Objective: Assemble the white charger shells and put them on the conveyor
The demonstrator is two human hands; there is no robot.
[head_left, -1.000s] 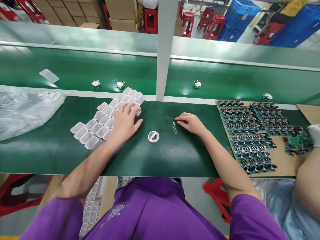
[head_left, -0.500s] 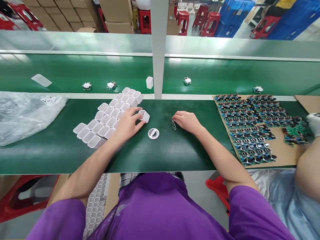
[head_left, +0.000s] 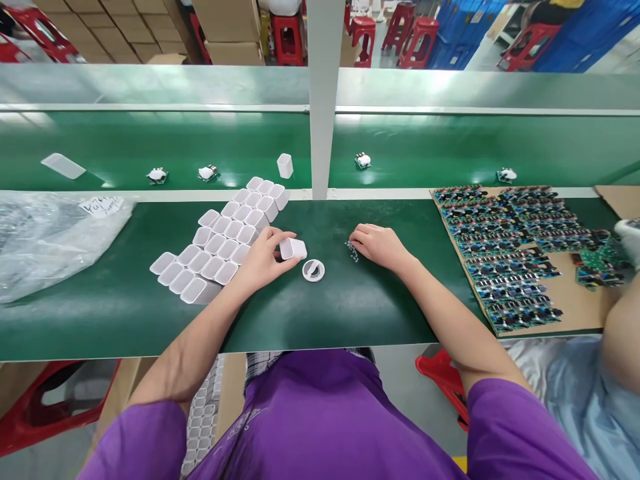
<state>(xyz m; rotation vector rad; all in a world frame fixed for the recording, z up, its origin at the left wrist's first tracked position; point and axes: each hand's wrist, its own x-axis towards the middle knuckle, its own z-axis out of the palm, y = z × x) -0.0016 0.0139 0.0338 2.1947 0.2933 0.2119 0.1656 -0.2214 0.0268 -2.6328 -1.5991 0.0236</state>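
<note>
My left hand [head_left: 265, 261] pinches a small white plastic housing [head_left: 294, 249] between thumb and fingers, tipped on its side above the bench. Just below it lies a round white ring-shaped part [head_left: 313, 271] with a dark inside and a white strip across it. My right hand [head_left: 379, 247] rests on the bench with its fingers drawn together at the edge of a little heap of tiny metal parts [head_left: 353, 252], perhaps screws. Whatever its fingertips hold is hidden. Left of my left hand stand rows of matching white open housings [head_left: 214, 244].
Circuit boards [head_left: 505, 260] fill a cardboard sheet [head_left: 575, 310] on the right, beside another person's arm [head_left: 623, 327]. A clear plastic bag [head_left: 55, 233] lies at the left. Behind a metal rail, a green conveyor belt [head_left: 425, 150] carries small assemblies and a white housing. A post [head_left: 323, 100] rises centrally.
My left hand has turned the white housing further onto its side. The right fingers stay by the metal parts. Pieces on the conveyor belt have shifted left, and the view has moved slightly.
</note>
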